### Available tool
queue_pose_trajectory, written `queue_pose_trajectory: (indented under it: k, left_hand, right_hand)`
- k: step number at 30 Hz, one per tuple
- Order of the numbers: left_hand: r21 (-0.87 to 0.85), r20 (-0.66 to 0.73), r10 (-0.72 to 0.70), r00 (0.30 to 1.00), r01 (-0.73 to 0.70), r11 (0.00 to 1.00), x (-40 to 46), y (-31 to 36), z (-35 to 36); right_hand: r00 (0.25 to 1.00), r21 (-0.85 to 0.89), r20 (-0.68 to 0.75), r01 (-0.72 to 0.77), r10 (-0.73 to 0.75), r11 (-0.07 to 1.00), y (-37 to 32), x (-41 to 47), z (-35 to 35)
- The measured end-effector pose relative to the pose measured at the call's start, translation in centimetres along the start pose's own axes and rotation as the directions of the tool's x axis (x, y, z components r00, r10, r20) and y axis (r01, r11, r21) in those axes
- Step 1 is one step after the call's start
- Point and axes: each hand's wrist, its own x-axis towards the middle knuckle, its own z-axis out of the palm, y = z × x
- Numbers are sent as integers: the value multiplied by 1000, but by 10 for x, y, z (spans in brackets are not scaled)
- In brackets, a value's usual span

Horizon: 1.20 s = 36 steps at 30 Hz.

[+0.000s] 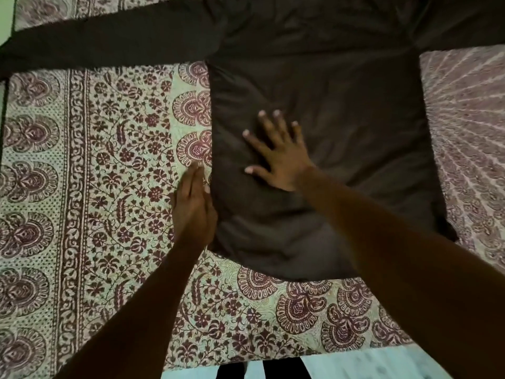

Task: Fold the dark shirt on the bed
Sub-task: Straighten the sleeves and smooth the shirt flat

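Dark shirt (pixel 341 110) is soft, light; my right hand (pixel 276 157) presses flat w/ fingers spread, left hand (pixel 194 209) straight at the left edge, best place to lift.

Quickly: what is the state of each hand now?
Left hand: open, straight fingers along the left edge of the dark fabric shirt.
Right hand: open, spread flat on the shirt.

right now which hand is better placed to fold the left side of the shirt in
Left, probably. The left hand lies along the dark shirt's left edge, fingers straight, ready to lift it. The right hand is spread flat on the body, anchoring it.
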Motion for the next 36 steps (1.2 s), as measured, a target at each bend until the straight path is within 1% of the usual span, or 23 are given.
queue_pose_trajectory:
  k: [5,8,9,11,12,13,14,15,17,18,19,20,21,23,25,27,28,29,30,32,33,34,36]
  left_hand:
    - [-78,-59,-132,989,128,989,24,2,-4]
    - [39,43,-28,999,26,999,26,6,-6]
    - [60,98,15,995,-21,998,25,8,-5]
    - [109,179,120,977,-141,984,25,10,-3]
    - [141,216,174,961,-207,968,23,9,0]
    - [177,261,218,940,-268,947,20,7,3]
    - [211,313,246,917,-320,924,15,7,6]
    - [237,355,255,899,-351,906,8,8,10]
    - [254,367,216,905,-321,913,-4,14,12]
    - [250,349,170,922,-266,931,-8,19,11]
    - [253,333,128,934,-219,942,-11,26,11]
    - [265,327,111,939,-203,942,-15,32,11]
    - [277,338,124,933,-224,934,-19,37,11]
    - [261,416,225,881,-353,899,-29,45,17]
    - [241,501,278,820,-441,865,-36,48,23]
    - [254,514,255,819,-429,867,-38,47,26]
    - [261,509,240,827,-413,872,-39,49,27]
    - [269,500,224,836,-396,878,-39,54,27]
    - [274,487,213,847,-379,884,-38,62,28]
    - [252,473,229,851,-379,890,-34,81,31]
    - [222,489,264,831,-411,884,-32,90,35]
    - [192,524,297,799,-450,872,-29,98,40]
    - [173,633,298,715,-505,845,-29,109,50]
  right_hand:
    - [933,30,78,350,-351,936,-79,-76,26]
    - [752,39,117,649,-649,759,-89,-122,21]
    - [794,34,92,601,-601,799,-84,-127,20]
    - [990,34,50,131,-133,991,-69,-128,19]
    - [989,46,70,-134,131,990,-63,-129,19]
    - [969,44,104,-230,225,972,-60,-134,22]
    - [983,47,122,-142,136,989,-61,-143,26]
    - [987,56,135,79,-86,995,-63,-157,31]
    - [864,106,139,473,-484,875,-64,-178,30]
    - [846,106,112,511,-520,853,-63,-183,30]
    - [902,92,76,418,-425,904,-60,-185,29]
    - [982,100,41,178,-183,979,-57,-187,29]
    - [990,134,37,-141,137,981,-52,-189,27]
    - [830,109,73,-558,553,823,-44,-209,25]
    - [679,93,82,-734,729,673,-43,-240,32]
    - [413,201,101,-899,905,388,-47,-252,32]
    - [294,261,106,-930,950,258,-45,-250,30]
    - [267,302,100,-926,959,226,-42,-245,26]
    - [348,309,70,-899,935,312,-36,-237,23]
    - [610,234,9,-772,792,591,-26,-224,24]
    - [657,210,14,-739,754,640,-21,-223,26]
    - [625,220,33,-766,780,604,-18,-226,30]
    - [396,262,96,-895,913,361,-22,-247,38]
